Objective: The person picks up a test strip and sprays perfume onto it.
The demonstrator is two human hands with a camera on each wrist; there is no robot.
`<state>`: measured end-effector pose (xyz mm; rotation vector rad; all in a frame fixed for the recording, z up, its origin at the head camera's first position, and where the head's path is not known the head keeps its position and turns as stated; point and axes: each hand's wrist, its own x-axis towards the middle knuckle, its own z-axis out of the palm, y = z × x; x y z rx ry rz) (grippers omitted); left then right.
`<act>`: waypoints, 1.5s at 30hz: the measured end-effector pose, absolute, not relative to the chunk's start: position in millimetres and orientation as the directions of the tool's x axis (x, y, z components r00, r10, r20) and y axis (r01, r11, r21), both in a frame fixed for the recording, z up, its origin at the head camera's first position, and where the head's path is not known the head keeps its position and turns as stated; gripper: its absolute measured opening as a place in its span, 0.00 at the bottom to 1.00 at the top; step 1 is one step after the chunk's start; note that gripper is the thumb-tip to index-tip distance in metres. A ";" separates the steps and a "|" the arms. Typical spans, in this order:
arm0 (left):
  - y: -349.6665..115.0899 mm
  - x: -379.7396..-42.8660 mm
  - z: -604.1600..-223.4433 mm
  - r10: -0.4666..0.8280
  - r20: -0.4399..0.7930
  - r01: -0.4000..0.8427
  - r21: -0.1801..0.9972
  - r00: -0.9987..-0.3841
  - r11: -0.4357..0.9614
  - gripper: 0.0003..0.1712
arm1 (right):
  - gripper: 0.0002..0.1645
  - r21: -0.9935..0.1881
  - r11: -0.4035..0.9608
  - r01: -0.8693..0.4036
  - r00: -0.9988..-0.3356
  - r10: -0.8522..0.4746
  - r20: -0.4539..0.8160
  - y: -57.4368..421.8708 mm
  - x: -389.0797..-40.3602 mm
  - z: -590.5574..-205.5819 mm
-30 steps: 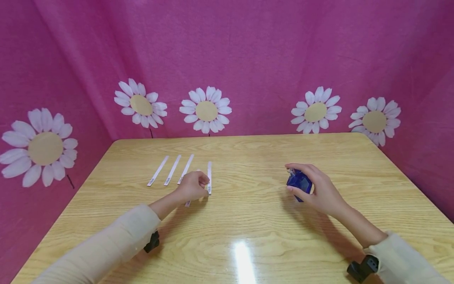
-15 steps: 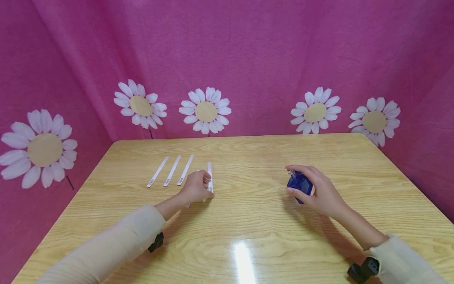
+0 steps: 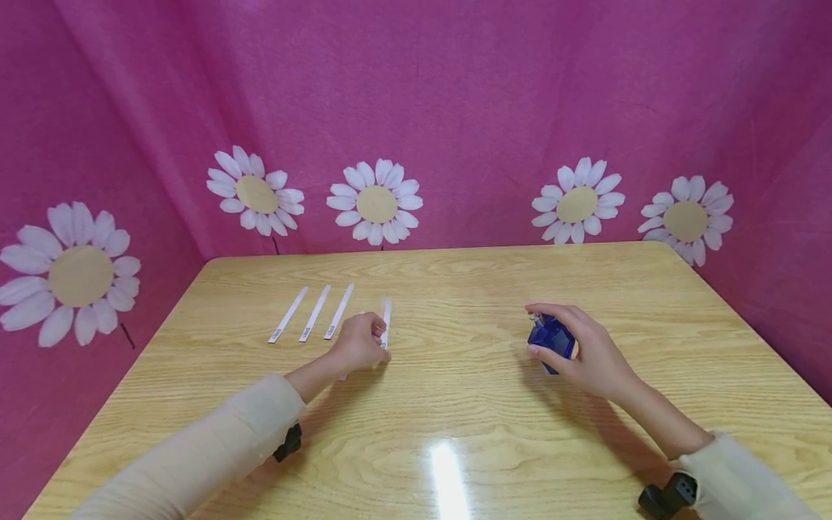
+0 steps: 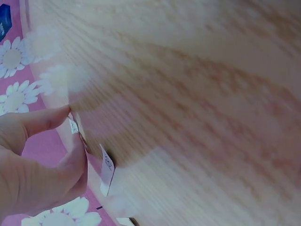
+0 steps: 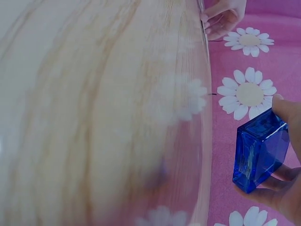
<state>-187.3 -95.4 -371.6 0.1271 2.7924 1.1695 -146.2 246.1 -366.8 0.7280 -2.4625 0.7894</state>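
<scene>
My left hand [image 3: 359, 343] is low over the table, with thumb and fingertips pinching a narrow white paper strip [image 3: 386, 318] near its printed end. In the left wrist view that strip's label [image 4: 74, 126] shows between thumb and fingers. Another strip [image 4: 107, 172] lies beside the hand, mostly hidden under it in the head view. My right hand [image 3: 588, 357] holds a blue glass perfume bottle [image 3: 549, 343] above the table, thumb on one side and fingers on the other. The bottle [image 5: 258, 153] is tilted, its spray top pointing away to the left in the head view.
Three more white strips, the middle one [image 3: 315, 313] among them, lie in a slanted row left of the left hand. Beneath everything is a wood-grain table [image 3: 455, 404]. A pink curtain [image 3: 468, 108] with printed daisies hangs behind and along the sides.
My left hand has shifted slightly right, and the strip at its fingertips has shifted slightly with it. My right hand and the bottle have stayed almost in place.
</scene>
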 end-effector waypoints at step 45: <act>-89.6 -183.3 -367.3 0.384 -0.132 0.165 0.745 -0.914 0.647 0.08 | 0.35 -0.374 0.676 -0.635 -0.737 -0.385 0.556 231.5 -151.4 -365.1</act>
